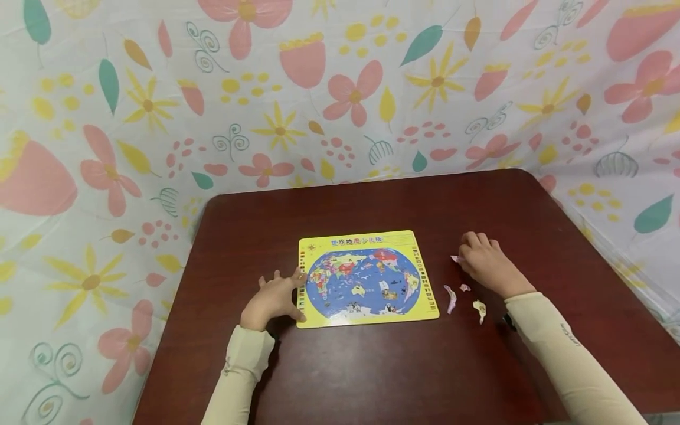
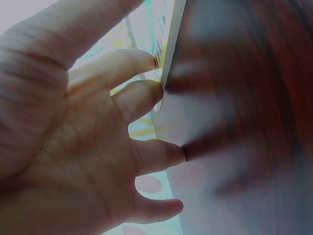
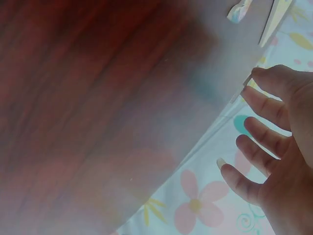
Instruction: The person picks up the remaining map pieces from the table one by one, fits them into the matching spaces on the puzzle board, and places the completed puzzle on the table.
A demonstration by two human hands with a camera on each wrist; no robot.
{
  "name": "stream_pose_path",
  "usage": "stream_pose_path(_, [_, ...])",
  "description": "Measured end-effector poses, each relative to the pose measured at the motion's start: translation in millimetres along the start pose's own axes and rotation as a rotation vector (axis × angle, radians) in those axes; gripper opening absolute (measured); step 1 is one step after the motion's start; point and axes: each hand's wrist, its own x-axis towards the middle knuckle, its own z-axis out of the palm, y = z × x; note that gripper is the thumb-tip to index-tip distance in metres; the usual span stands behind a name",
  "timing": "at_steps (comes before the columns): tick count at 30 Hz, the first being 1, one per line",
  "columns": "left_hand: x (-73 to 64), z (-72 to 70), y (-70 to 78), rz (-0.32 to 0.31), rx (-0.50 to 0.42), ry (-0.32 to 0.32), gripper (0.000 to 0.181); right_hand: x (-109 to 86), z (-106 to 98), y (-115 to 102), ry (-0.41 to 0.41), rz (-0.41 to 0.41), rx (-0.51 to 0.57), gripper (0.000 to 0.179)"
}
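A yellow-bordered world map puzzle board (image 1: 358, 320) lies flat on the dark wooden table. My left hand (image 1: 272, 300) rests at its left edge, fingers spread, with thumb and fingertips touching the border; the left wrist view shows fingertips against the thin board edge (image 2: 172, 46). To the right of the board, my right hand (image 1: 490, 265) pinches a small pale puzzle piece (image 1: 454, 258) between thumb and index finger. Most of that piece is hidden by the fingers. Nearer the front lie a long purplish piece (image 1: 451, 299), a tiny pink piece (image 1: 465, 287) and a yellowish piece (image 1: 480, 310).
The reddish-brown table (image 1: 372, 378) extends around the board on all sides. A white cloth with printed flowers (image 1: 340, 136) hangs behind the table and along both sides.
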Motion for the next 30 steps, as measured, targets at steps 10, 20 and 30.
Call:
stream_pose_path(10, [-0.2, -0.2, 0.0, -0.001, 0.011, -0.003, 0.095, 23.7, 0, -18, -0.015, -0.034, 0.006, 0.017])
stream_pose_path(20, [-1.3, -0.7, -1.4, 0.000, 0.013, -0.006, 0.096, 51.6, 7, -50, 0.029, -0.146, 0.013, 0.012])
stream_pose_path(30, [-2.1, -2.9, -2.8, 0.008, -0.001, -0.023, 0.095, 72.0, 13, -81, -0.006, -0.211, 0.029, 0.011])
